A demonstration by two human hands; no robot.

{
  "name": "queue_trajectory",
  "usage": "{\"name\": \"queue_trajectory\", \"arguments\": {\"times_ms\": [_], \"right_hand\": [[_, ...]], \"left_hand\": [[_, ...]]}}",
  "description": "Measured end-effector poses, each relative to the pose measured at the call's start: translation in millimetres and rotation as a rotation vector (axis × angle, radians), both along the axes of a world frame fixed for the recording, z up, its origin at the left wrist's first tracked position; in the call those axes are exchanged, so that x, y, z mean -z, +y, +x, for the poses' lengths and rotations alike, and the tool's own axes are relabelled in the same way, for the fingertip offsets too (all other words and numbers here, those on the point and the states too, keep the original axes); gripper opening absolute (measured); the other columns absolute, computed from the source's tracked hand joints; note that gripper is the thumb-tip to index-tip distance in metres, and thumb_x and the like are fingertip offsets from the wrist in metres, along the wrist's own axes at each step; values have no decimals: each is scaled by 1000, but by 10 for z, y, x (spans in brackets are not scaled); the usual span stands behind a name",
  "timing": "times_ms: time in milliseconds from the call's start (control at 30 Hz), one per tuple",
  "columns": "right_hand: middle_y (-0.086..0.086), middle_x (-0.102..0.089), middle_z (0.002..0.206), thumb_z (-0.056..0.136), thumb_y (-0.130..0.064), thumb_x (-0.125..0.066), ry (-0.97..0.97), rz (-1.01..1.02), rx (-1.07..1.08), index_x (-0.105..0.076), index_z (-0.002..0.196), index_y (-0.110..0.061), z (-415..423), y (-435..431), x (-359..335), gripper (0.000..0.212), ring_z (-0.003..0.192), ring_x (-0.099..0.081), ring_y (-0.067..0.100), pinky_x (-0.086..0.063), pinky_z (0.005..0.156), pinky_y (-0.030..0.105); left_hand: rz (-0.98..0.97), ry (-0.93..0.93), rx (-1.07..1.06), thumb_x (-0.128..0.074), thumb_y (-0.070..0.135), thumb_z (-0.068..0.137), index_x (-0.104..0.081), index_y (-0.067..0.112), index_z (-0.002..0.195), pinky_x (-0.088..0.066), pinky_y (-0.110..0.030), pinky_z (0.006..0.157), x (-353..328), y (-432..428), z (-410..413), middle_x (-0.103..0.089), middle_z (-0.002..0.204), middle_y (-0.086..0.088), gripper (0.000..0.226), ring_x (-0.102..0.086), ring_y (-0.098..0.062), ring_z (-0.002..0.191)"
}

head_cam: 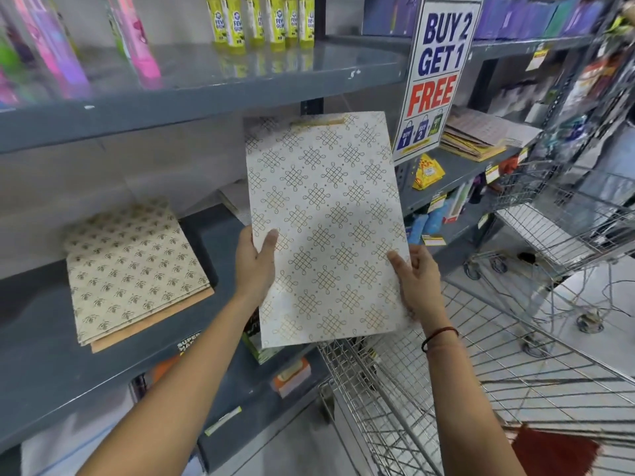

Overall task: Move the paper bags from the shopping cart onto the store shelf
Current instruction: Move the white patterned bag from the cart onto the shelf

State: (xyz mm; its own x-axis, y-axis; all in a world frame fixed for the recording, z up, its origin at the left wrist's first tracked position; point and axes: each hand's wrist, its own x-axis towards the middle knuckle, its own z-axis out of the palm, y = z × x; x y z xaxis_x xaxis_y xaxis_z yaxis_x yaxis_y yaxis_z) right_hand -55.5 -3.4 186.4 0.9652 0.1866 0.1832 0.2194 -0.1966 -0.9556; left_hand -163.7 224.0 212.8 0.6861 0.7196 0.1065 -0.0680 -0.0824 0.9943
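Between the two grey shelves of the store rack, a flat paper bag (326, 218) is held upright in the air, leaning a little to the left. It is white with a gold pattern of looped knots, and a gold strip runs along its top edge. The top of the bag reaches up near the underside of the upper shelf (206, 84). Its bottom edge hangs over the front of the lower shelf (41, 355) and the near corner of the shopping cart (378, 389).

Both bare hands hold it low down. The left grip (256, 266) pinches the bag's left edge, thumb on the printed face and fingers out of sight behind it. The right grip (417, 286) clasps the right edge in the same way, thumb on the front and fingers curled round the side. A dark cord bracelet (439, 338) sits on the right wrist.

On the lower shelf, left of the held bag and apart from it, lies a stack of bags (134, 269), cream with a small dark motif and with a plain brown one showing underneath. The upper shelf carries yellow-green bottles (261, 22) and pink tubes (137, 39).

To the right, a sign (433, 70) reads "BUY 2 GET 1 FREE". Beyond it a pile of brown bags (477, 135) lies on another shelf, with yellow packets (427, 173) just below. A second cart (567, 228) stands further along the aisle. Something red (556, 451) shows through the wire of the near cart; I cannot tell what it is.
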Motion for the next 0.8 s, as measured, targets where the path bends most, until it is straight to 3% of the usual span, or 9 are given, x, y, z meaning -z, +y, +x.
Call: {"name": "queue_trajectory", "arguments": {"times_ms": [100, 200, 333, 433, 500, 600, 667, 733, 800], "right_hand": [[-10, -59, 93, 92, -33, -56, -15, -105, 25, -50, 110, -16, 30, 86, 155, 24, 76, -58, 3, -44, 59, 12], [-16, -56, 86, 93, -33, -54, 1, -143, 9, -47, 105, -22, 58, 161, 290, 18, 73, -57, 3, -43, 60, 14], [-13, -57, 90, 93, -31, -55, 5, -157, -13, -49, 106, -20, 107, 219, 406, 18, 73, -51, -11, -40, 54, 6], [-14, -59, 90, 92, -32, -57, 45, -155, -39, -50, 103, -24, 132, 203, 462, 15, 74, -52, -11, -43, 50, 2], [-12, -63, 89, 91, -30, -59, 63, -157, -59, -57, 105, -19, 172, 185, 476, 18, 74, -57, -5, -44, 53, 5], [-20, -64, 62, 89, -23, -63, 100, -137, -131, -65, 98, -10, 276, 153, 474, 17, 56, -59, -3, -43, 45, 6], [-23, -58, 45, 87, -19, -66, 137, -106, -203, -66, 94, -8, 340, 130, 476, 12, 42, -54, -8, -37, 39, 3], [-22, -57, 41, 85, -17, -68, 180, -66, -253, -65, 85, -12, 398, 118, 468, 6, 37, -53, -8, -37, 37, 5], [-17, -66, 52, 84, -17, -70, 222, -15, -272, -63, 80, -18, 478, 157, 445, 8, 48, -62, -3, -46, 44, 11]], "left_hand": [[98, 83, -91, -54, 38, 92, -49, 12, 121, -52, -53, 83, 76, -9, 49, -65, 115, -14, 39, -61, -42, 102], [133, 127, -135, -54, 36, 93, -51, 10, 121, -52, -42, 81, 159, 23, 77, -65, 112, -13, 39, -63, -35, 102], [55, 140, -115, -52, 36, 93, -49, 12, 124, -51, -57, 81, 286, 61, 83, -64, 112, -17, 39, -61, -44, 98], [52, 128, -118, -54, 35, 93, -50, 11, 123, -52, -49, 80, 388, 101, 94, -64, 110, -12, 39, -61, -29, 90], [10, 108, -124, -55, 32, 93, -51, 10, 122, -51, -45, 76, 435, 137, 129, -64, 106, -10, 37, -60, -28, 88], [-61, 95, -157, -55, 28, 93, -52, 10, 123, -53, -40, 85, 494, 222, 212, -64, 111, -7, 36, -63, -24, 98], [-75, 102, -171, -56, 28, 93, -52, 9, 124, -53, -36, 84, 521, 289, 272, -65, 110, -7, 36, -63, -23, 97], [-97, 109, -186, -56, 28, 93, -51, 9, 125, -52, -37, 89, 525, 354, 346, -65, 113, -6, 38, -62, -22, 100], [-119, 116, -216, -56, 29, 93, -51, 10, 127, -50, -38, 94, 522, 437, 450, -64, 113, -2, 39, -62, -22, 105]]}}
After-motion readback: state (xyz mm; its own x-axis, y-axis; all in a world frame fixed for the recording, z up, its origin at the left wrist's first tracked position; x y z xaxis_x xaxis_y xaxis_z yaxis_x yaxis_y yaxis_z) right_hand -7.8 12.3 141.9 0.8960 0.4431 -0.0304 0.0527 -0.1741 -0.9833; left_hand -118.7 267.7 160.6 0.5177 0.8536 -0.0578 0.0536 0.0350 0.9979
